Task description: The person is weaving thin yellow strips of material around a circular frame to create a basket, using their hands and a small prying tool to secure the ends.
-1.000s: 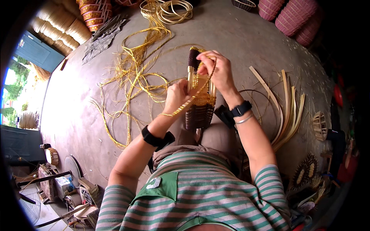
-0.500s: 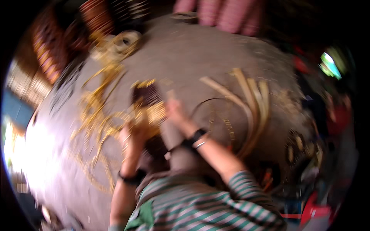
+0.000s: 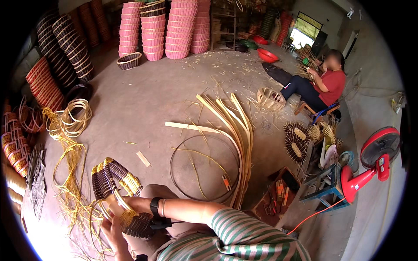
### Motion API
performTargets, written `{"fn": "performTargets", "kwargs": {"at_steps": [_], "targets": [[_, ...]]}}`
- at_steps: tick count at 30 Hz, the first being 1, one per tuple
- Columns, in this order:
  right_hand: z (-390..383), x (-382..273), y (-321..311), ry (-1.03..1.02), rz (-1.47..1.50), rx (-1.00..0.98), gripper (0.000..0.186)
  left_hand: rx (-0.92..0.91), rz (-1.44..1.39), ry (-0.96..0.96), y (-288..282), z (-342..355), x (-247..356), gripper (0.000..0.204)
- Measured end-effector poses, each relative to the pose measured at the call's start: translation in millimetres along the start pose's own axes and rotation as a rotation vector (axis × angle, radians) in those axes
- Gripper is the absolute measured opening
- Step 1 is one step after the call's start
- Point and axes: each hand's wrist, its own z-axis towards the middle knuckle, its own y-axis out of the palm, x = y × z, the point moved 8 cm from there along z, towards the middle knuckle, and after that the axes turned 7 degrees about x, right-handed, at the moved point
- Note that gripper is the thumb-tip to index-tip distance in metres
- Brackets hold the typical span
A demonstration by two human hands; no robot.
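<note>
A brown and yellow woven basket (image 3: pixel 114 174) rests tilted against my lap at the lower left, its pale hoop rim facing me. My left hand (image 3: pixel 112 229) is closed on the near side of the rim. My right hand (image 3: pixel 134 204) reaches across to the same rim, fingers closed around its edge and partly hidden by the weave. Yellow strands (image 3: pixel 72 162) trail over the floor left of the basket. Right of my knee lie a thin dark hoop (image 3: pixel 170 163) and a bundle of long pale strips (image 3: pixel 244 143).
Stacked pink baskets (image 3: pixel 179 30) stand at the back; pale hoops (image 3: pixel 78 117) lie at left. A co-worker in a red shirt (image 3: pixel 332 87) sits at far right, near an open-framed basket (image 3: pixel 271 99). A red fan (image 3: pixel 365 169) and a tool tray (image 3: pixel 276 195) are at right.
My view has swung right and up, from blurred to sharp, showing more of the room. The basket and my hands now appear lower and farther left in view.
</note>
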Motion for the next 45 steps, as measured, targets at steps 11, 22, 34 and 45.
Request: {"fn": "performTargets", "kwargs": {"at_steps": [11,22,34,45], "targets": [[-40,-46,-42,-0.13,-0.314,0.422,0.018,-0.346,-0.576,-0.462,17,-22,3,0.02],[-69,-128,-44,-0.569,-0.049,0.594,0.017,-0.25,-0.574,-0.162,15,-4,59,0.013],[-250,-239,-247,-0.985,0.077,1.058,0.019,-0.226,-0.693,-0.392,-49,15,34,0.01],[-352,-247,-326,-0.68,-0.317,1.522,0.014,-0.143,-0.676,-0.441,-72,20,21,0.01]]}}
